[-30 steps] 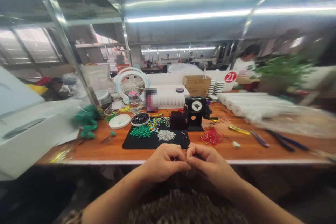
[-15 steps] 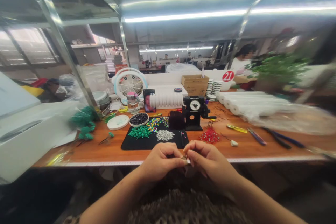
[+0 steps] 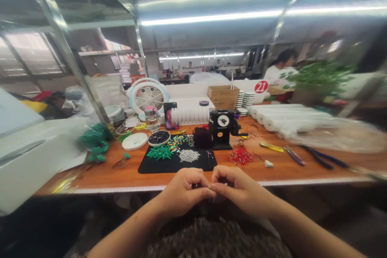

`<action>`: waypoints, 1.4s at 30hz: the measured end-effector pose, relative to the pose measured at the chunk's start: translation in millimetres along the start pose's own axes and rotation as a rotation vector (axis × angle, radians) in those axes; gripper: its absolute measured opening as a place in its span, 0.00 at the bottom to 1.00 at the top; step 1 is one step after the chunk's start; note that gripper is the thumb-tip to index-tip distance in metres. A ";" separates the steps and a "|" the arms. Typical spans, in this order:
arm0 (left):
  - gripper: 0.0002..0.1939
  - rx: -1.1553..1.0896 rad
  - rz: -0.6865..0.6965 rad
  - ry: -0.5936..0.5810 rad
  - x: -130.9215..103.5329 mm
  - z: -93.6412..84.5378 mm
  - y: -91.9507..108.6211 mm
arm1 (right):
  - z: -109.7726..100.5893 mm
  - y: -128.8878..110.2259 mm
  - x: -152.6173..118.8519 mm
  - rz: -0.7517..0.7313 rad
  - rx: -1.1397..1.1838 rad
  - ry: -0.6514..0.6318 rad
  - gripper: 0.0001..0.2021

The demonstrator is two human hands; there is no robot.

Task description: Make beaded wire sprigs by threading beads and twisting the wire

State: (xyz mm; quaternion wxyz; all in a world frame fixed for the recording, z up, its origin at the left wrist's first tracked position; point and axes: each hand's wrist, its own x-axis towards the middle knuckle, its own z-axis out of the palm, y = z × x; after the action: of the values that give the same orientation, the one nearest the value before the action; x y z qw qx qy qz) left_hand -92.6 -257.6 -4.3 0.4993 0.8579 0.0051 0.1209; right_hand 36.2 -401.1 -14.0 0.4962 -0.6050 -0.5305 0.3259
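Observation:
My left hand [image 3: 190, 191] and my right hand [image 3: 238, 189] meet at the table's front edge, thumbs and fingertips pinched close together. Whatever lies between the fingertips is too small and hidden to name. Just beyond them, a black mat [image 3: 175, 166] carries silver beads [image 3: 189, 155], green pieces [image 3: 159, 152], colourful beads [image 3: 177, 144] and a dark bundle [image 3: 202, 138]. To the right of the mat lies a pile of red pieces [image 3: 240, 155], with a black hand-cranked device [image 3: 223, 129] behind it.
A white lid [image 3: 134, 141], a dish of black beads [image 3: 159, 137], a fan [image 3: 149, 96] and a jar [image 3: 152, 119] stand at the left. Cutters [image 3: 294, 155], pliers [image 3: 320, 157] and white rolls [image 3: 281, 115] lie at the right. A person [image 3: 281, 68] sits beyond.
Both hands have shifted slightly, and the fingers have closed over the small pale item that showed between them. The whole view has moved a little.

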 end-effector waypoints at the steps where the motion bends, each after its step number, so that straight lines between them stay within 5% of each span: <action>1: 0.09 0.006 0.012 -0.003 -1.3 -0.1 1.7 | -0.4 -2.2 -1.2 -0.019 -0.026 -0.002 0.08; 10: 0.09 -0.058 0.039 0.011 -9.7 1.9 15.8 | 0.4 -10.2 -7.7 -0.257 -0.061 0.096 0.07; 14: 0.08 -0.200 -0.027 0.187 -9.0 7.1 10.3 | 1.1 -4.6 -5.8 -0.259 -0.020 0.023 0.07; 20: 0.12 -0.881 -0.244 0.368 -4.9 30.3 -0.4 | 19.4 3.5 -1.3 -0.181 0.132 0.245 0.09; 24: 0.14 -1.105 -0.368 0.459 -0.5 41.6 -3.1 | 30.0 9.2 -0.2 -0.135 0.262 0.350 0.11; 33: 0.10 -0.571 -0.139 0.482 -5.3 44.4 -21.6 | 33.9 14.3 -3.8 -0.095 0.284 0.371 0.13; 42: 0.08 -0.639 -0.195 0.474 -9.0 49.8 -27.2 | 38.5 20.3 -4.6 -0.013 0.369 0.358 0.14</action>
State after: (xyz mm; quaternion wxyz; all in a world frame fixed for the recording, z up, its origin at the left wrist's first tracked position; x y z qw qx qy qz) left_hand -87.7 -287.7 -53.0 0.7348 0.6036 0.1636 0.2626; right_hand 6.2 -394.6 -45.1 0.6862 -0.5491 -0.3696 0.3017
